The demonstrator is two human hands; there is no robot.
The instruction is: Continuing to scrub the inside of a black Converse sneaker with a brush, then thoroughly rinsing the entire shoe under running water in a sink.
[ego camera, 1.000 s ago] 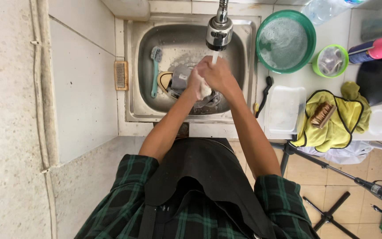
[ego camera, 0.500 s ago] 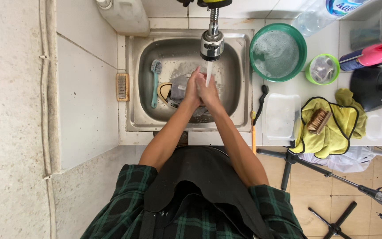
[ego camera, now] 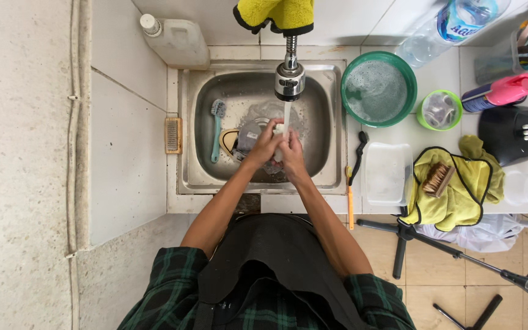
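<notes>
1. Far left: rough pale wall with a thin pipe running top to bottom; the white tiled surface sits beside it.
2. White plastic jug at 11 o'clock of the sink; small slatted brush block on the sink's left edge.
3. Steel sink set in the surface; teal-handled brush lies inside at its 9 o'clock.
4. Tap running, yellow cloth draped over its top, cut off by the frame.
5. Left hand and right hand pressed together under the stream, both closed around a small white object; what it is, cannot tell.
6. Dishes under the hands mostly hidden by them and by the water.
7. At 3 o'clock of the sink: green bowl of soapy water, clear tub, small green-rimmed cup.
8. Yellow rag with a wooden brush on it.
9. Far right: pink-capped bottle, black appliance, both partly cut off.
10. Bottom right: tiled floor, tripod legs.
</notes>
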